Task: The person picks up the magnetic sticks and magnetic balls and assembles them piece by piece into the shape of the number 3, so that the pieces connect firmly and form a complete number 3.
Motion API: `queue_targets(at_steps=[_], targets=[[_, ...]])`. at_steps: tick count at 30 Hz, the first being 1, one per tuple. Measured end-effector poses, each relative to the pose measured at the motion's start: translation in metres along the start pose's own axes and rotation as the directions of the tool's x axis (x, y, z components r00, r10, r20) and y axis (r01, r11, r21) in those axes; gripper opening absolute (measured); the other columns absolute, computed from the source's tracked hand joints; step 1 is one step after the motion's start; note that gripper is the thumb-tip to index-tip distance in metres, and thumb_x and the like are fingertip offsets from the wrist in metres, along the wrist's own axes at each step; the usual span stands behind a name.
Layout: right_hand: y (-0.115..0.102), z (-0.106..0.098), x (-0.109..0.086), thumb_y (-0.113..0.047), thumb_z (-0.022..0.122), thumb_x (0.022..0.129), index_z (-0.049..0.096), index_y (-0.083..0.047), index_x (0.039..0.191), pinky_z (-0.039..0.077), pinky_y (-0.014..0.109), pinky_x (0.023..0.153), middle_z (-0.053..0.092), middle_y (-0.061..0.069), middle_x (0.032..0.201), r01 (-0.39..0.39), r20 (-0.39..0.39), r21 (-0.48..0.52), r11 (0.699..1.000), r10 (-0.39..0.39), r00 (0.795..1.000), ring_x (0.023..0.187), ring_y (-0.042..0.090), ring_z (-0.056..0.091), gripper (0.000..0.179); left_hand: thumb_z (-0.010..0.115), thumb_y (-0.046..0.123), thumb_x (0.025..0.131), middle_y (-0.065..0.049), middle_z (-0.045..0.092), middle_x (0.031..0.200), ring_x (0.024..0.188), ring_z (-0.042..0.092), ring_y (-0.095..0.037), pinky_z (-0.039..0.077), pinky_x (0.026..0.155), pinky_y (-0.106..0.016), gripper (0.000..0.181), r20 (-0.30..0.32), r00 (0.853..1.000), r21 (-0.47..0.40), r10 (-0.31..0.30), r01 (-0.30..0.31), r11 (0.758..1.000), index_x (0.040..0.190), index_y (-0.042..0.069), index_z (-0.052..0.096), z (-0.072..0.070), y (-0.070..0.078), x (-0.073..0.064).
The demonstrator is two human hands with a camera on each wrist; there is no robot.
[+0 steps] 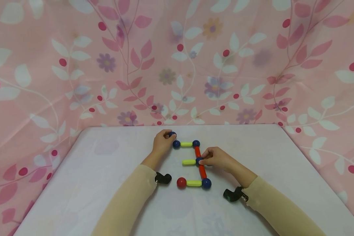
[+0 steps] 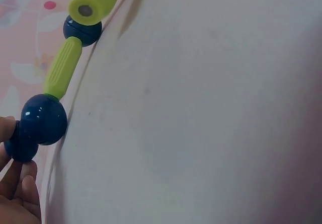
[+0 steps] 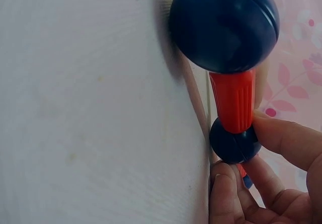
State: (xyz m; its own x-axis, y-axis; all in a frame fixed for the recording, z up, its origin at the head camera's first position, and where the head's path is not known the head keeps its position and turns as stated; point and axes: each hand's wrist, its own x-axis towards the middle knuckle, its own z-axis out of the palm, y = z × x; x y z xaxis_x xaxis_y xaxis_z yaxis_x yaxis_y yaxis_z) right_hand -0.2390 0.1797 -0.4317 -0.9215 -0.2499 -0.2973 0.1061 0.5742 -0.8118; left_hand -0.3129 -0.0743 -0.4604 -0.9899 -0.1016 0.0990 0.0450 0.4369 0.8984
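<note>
My left hand (image 1: pixel 163 141) pinches a blue ball (image 1: pixel 172 134) at the far side of the table. Just in front of it is another blue ball (image 1: pixel 176 144); in the left wrist view the held ball (image 2: pixel 21 148) overlaps this one (image 2: pixel 44 119). A yellow-green rod (image 1: pixel 186 144) links that one to a blue corner ball (image 1: pixel 196 144). My right hand (image 1: pixel 218 159) pinches the middle blue ball (image 1: pixel 199 161) between two red rods (image 1: pixel 202 172). A yellow-green rod (image 1: pixel 189 162) extends left from it, its left end free.
The near row has a blue ball (image 1: pixel 206 183), a yellow-green rod (image 1: pixel 194 183) and a red ball (image 1: pixel 181 183). A white cloth covers the table (image 1: pixel 91 196). Behind it hangs a pink floral curtain (image 1: pixel 177 65). Black wrist cameras (image 1: pixel 164 178) sit at both cuffs.
</note>
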Motion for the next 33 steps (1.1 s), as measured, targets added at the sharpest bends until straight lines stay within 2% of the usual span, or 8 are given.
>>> queue_targets(at_steps=[9, 12, 17, 21, 26, 33], targets=[[-0.001, 0.001, 0.0, -0.018, 0.081, 0.085, 0.067, -0.006, 0.101, 0.05, 0.029, 0.071, 0.064, 0.007, 0.092, 0.001, -0.003, -0.004, 1.0, -0.001, 1.0, 0.081, 0.022, 0.057, 0.025, 0.072, 0.028, 0.094, -0.009, 0.066, 0.117, 0.107, 0.058, -0.024, 0.05, 0.092, -0.038, 0.037, 0.031, 0.999, -0.042, 0.009, -0.008, 0.999, 0.125, 0.009, 0.067, -0.018, 0.01, -0.013], [-0.001, 0.001, 0.0, -0.018, 0.081, 0.085, 0.067, -0.005, 0.101, 0.05, 0.03, 0.072, 0.064, 0.007, 0.092, 0.005, -0.008, -0.007, 1.0, -0.005, 1.0, 0.081, 0.022, 0.057, 0.024, 0.072, 0.028, 0.094, -0.009, 0.066, 0.118, 0.107, 0.059, -0.024, 0.052, 0.088, -0.035, 0.038, 0.049, 0.998, -0.059, 0.026, -0.023, 0.998, 0.126, 0.008, 0.066, -0.026, 0.011, -0.018], [0.0, 0.0, 0.0, -0.018, 0.081, 0.086, 0.067, -0.006, 0.101, 0.05, 0.03, 0.071, 0.065, 0.007, 0.092, 0.003, -0.008, -0.009, 1.0, -0.004, 1.0, 0.081, 0.021, 0.057, 0.024, 0.073, 0.027, 0.093, -0.009, 0.068, 0.115, 0.103, 0.062, -0.023, 0.053, 0.077, -0.03, 0.037, 0.083, 0.995, -0.042, 0.057, -0.053, 0.998, 0.124, 0.007, 0.068, -0.037, 0.012, -0.027], [0.001, 0.0, -0.001, -0.018, 0.081, 0.085, 0.067, -0.006, 0.101, 0.05, 0.03, 0.071, 0.065, 0.007, 0.091, 0.004, -0.004, -0.008, 1.0, -0.004, 1.0, 0.081, 0.021, 0.057, 0.024, 0.074, 0.028, 0.093, -0.008, 0.069, 0.115, 0.102, 0.062, -0.022, 0.053, 0.078, -0.031, 0.039, 0.101, 0.993, -0.024, 0.058, -0.056, 0.998, 0.125, 0.007, 0.068, -0.043, 0.015, -0.036], [0.002, -0.001, -0.001, -0.017, 0.081, 0.085, 0.067, -0.005, 0.1, 0.049, 0.03, 0.072, 0.064, 0.007, 0.092, 0.012, 0.001, -0.002, 1.0, -0.012, 1.0, 0.081, 0.021, 0.056, 0.024, 0.074, 0.031, 0.092, -0.007, 0.069, 0.117, 0.101, 0.063, -0.022, 0.054, 0.08, -0.035, 0.041, 0.132, 0.99, -0.003, 0.044, -0.044, 0.999, 0.125, 0.009, 0.068, -0.049, 0.02, -0.047], [0.002, -0.001, 0.0, -0.017, 0.081, 0.085, 0.067, -0.005, 0.1, 0.05, 0.03, 0.073, 0.065, 0.007, 0.092, 0.01, 0.003, -0.001, 1.0, -0.01, 1.0, 0.082, 0.021, 0.057, 0.024, 0.075, 0.028, 0.091, -0.006, 0.07, 0.114, 0.098, 0.064, -0.02, 0.054, 0.076, -0.031, 0.038, 0.168, 0.985, 0.012, 0.032, -0.034, 0.999, 0.124, 0.009, 0.068, -0.05, 0.018, -0.059]])
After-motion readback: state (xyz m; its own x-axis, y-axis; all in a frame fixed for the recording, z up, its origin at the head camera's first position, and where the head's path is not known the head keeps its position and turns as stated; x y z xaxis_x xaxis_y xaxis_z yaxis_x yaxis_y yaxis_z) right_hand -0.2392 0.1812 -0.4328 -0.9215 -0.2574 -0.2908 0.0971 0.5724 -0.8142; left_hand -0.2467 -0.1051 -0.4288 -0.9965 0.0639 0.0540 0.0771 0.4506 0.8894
